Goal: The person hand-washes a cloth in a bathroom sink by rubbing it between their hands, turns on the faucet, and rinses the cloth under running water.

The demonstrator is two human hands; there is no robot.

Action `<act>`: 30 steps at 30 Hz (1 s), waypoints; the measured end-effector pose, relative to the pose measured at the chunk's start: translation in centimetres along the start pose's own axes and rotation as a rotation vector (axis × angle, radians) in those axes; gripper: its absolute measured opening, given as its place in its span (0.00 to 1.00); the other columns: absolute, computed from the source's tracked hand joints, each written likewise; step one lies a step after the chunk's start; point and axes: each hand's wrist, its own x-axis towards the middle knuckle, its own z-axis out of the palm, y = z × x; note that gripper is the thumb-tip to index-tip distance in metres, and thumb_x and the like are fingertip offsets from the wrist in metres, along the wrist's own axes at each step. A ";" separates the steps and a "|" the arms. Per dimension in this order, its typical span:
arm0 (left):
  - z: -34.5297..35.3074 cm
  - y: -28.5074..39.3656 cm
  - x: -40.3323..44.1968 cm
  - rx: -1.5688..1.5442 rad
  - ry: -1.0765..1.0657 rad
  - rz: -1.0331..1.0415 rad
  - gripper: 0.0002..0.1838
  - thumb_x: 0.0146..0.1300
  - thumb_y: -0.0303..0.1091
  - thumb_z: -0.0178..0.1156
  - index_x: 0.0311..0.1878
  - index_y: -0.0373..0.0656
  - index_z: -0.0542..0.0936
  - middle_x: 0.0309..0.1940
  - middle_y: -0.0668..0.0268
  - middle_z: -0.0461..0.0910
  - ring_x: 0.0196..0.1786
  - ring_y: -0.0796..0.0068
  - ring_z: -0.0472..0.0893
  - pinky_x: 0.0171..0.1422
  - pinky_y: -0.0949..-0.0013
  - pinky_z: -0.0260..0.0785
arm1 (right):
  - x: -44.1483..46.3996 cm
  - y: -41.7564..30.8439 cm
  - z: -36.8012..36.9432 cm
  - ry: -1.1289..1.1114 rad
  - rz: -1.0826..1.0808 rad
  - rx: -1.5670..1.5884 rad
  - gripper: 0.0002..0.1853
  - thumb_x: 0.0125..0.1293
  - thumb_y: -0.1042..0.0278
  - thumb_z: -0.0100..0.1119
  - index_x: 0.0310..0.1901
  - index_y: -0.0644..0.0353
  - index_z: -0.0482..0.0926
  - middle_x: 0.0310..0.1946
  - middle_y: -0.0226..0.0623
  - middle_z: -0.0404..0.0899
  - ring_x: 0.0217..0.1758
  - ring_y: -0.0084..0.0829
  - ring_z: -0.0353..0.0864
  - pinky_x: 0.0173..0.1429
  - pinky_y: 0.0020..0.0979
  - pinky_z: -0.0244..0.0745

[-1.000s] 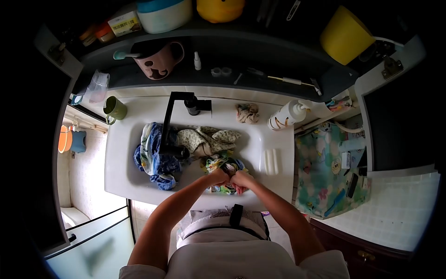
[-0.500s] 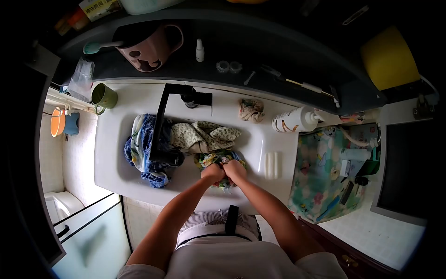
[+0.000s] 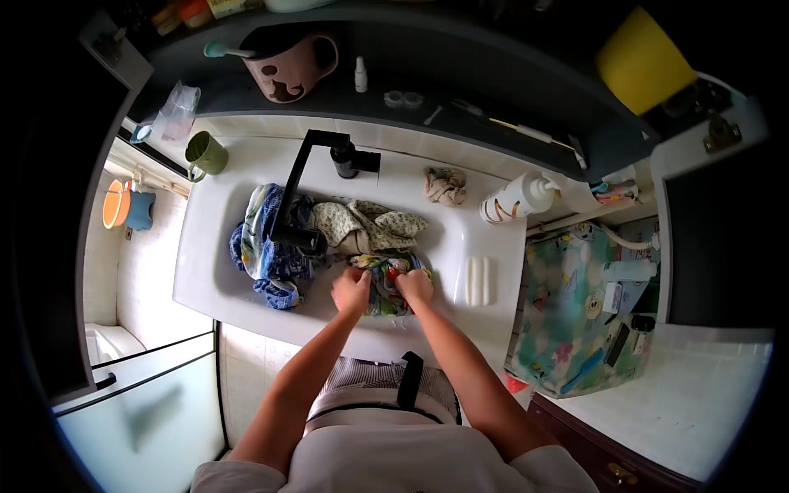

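A colourful patterned cloth [image 3: 385,283] lies bunched at the front of the white sink [image 3: 345,330]. My left hand [image 3: 353,290] is closed on its left side, and my right hand [image 3: 413,287] grips its right side; the fingertips are partly hidden in the folds. Just behind it rests a beige cloth with a small leafy print [image 3: 366,225]. Further left a blue and white patterned cloth [image 3: 267,246] is heaped beneath the black faucet [image 3: 292,189].
On the sink's right rim are a white bar of soap [image 3: 478,282], a white pump bottle [image 3: 516,197] and a crumpled cloth [image 3: 445,186]. A green mug [image 3: 205,154] stands at the back left. The dark shelf above holds a pink mug [image 3: 289,72].
My hands have moved apart from close together, the left one going left, and the patterned cloth is spread wider between them. The camera view has tilted and shifted slightly.
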 end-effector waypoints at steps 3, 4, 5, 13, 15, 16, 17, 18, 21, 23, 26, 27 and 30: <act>-1.2 0.2 -0.3 0.152 0.224 0.140 0.38 0.51 0.52 0.60 0.60 0.39 0.60 0.59 0.49 0.60 0.60 0.51 0.63 0.60 0.58 0.58 | -0.4 2.2 1.5 0.151 -0.087 0.220 0.13 0.45 0.62 0.50 0.23 0.63 0.77 0.23 0.46 0.78 0.30 0.47 0.77 0.36 0.42 0.70; -1.2 0.0 0.1 0.167 0.177 0.223 0.41 0.52 0.53 0.60 0.62 0.38 0.56 0.62 0.48 0.55 0.62 0.50 0.59 0.63 0.59 0.55 | -1.1 2.7 2.2 0.276 -0.137 0.260 0.11 0.45 0.62 0.50 0.22 0.62 0.77 0.23 0.45 0.77 0.29 0.46 0.76 0.35 0.42 0.69; -1.0 -0.1 0.6 0.178 0.131 0.305 0.44 0.53 0.53 0.59 0.65 0.37 0.51 0.65 0.47 0.49 0.65 0.49 0.56 0.65 0.60 0.52 | -1.6 3.2 3.0 0.402 -0.190 0.298 0.10 0.44 0.63 0.50 0.22 0.61 0.76 0.22 0.44 0.77 0.29 0.45 0.76 0.35 0.43 0.68; 4.1 -3.0 -3.4 0.419 0.020 0.553 0.42 0.63 0.53 0.41 0.67 0.33 0.38 0.69 0.47 0.36 0.71 0.52 0.43 0.71 0.58 0.40 | -3.8 5.3 1.1 0.244 -0.964 -0.164 0.40 0.57 0.58 0.48 0.66 0.65 0.41 0.67 0.53 0.40 0.70 0.53 0.39 0.70 0.48 0.36; 3.6 -3.4 -3.4 0.426 -0.111 0.493 0.42 0.64 0.56 0.37 0.67 0.33 0.37 0.69 0.49 0.32 0.71 0.53 0.41 0.71 0.57 0.38 | -2.8 5.9 1.3 0.109 -1.002 -0.241 0.42 0.61 0.57 0.44 0.67 0.67 0.31 0.69 0.52 0.34 0.72 0.52 0.33 0.71 0.48 0.31; 3.3 -3.3 -3.3 0.442 -0.143 0.451 0.42 0.64 0.57 0.35 0.68 0.34 0.36 0.69 0.49 0.31 0.71 0.53 0.41 0.71 0.57 0.38 | -2.6 5.9 1.7 0.096 -1.000 -0.264 0.42 0.61 0.56 0.44 0.66 0.67 0.31 0.69 0.52 0.33 0.72 0.53 0.32 0.71 0.49 0.31; 3.2 -3.1 -3.2 0.457 -0.179 0.413 0.42 0.64 0.59 0.34 0.68 0.34 0.36 0.69 0.50 0.30 0.72 0.54 0.40 0.71 0.56 0.38 | -2.3 5.9 2.0 0.086 -0.994 -0.287 0.43 0.61 0.55 0.44 0.66 0.67 0.31 0.69 0.52 0.33 0.72 0.53 0.32 0.71 0.49 0.30; 3.2 -2.8 -3.0 0.471 -0.217 0.379 0.43 0.64 0.60 0.32 0.68 0.35 0.35 0.69 0.51 0.28 0.72 0.54 0.40 0.71 0.55 0.37 | -1.9 5.8 2.1 0.080 -0.985 -0.312 0.43 0.60 0.55 0.43 0.66 0.67 0.30 0.69 0.52 0.32 0.72 0.53 0.31 0.71 0.50 0.30; 4.0 -2.1 -2.4 0.540 -0.256 0.245 0.45 0.62 0.64 0.30 0.68 0.37 0.34 0.70 0.55 0.24 0.72 0.59 0.35 0.71 0.56 0.39 | -1.4 5.7 2.8 0.083 -0.950 -0.346 0.43 0.60 0.55 0.42 0.66 0.67 0.29 0.69 0.53 0.30 0.72 0.52 0.29 0.70 0.52 0.28; 4.4 -1.8 -2.2 0.562 -0.254 0.192 0.46 0.61 0.66 0.30 0.68 0.39 0.32 0.70 0.58 0.23 0.73 0.62 0.32 0.71 0.55 0.39 | -1.1 5.4 3.3 0.081 -0.914 -0.351 0.43 0.59 0.57 0.41 0.66 0.67 0.28 0.69 0.52 0.28 0.72 0.50 0.27 0.70 0.52 0.26; 4.9 -2.5 -1.5 0.495 -0.240 0.179 0.46 0.61 0.65 0.31 0.68 0.41 0.31 0.70 0.58 0.22 0.73 0.62 0.32 0.70 0.51 0.39 | -0.4 4.7 3.8 0.049 -0.822 -0.405 0.43 0.59 0.57 0.41 0.66 0.66 0.28 0.69 0.52 0.27 0.73 0.48 0.26 0.70 0.51 0.24; 5.0 -2.5 -1.3 0.530 -0.235 0.175 0.46 0.61 0.65 0.31 0.68 0.41 0.31 0.70 0.58 0.22 0.73 0.62 0.32 0.70 0.50 0.39 | -0.6 4.1 3.5 0.025 -0.794 -0.426 0.43 0.59 0.57 0.41 0.66 0.66 0.28 0.69 0.51 0.27 0.73 0.48 0.26 0.70 0.51 0.24; 5.3 -2.6 -0.9 0.572 -0.227 0.170 0.46 0.60 0.65 0.33 0.69 0.43 0.30 0.70 0.58 0.22 0.73 0.60 0.32 0.69 0.47 0.39 | -1.3 3.4 2.7 -0.003 -0.744 -0.463 0.43 0.60 0.57 0.41 0.66 0.65 0.28 0.69 0.50 0.27 0.73 0.47 0.26 0.70 0.50 0.23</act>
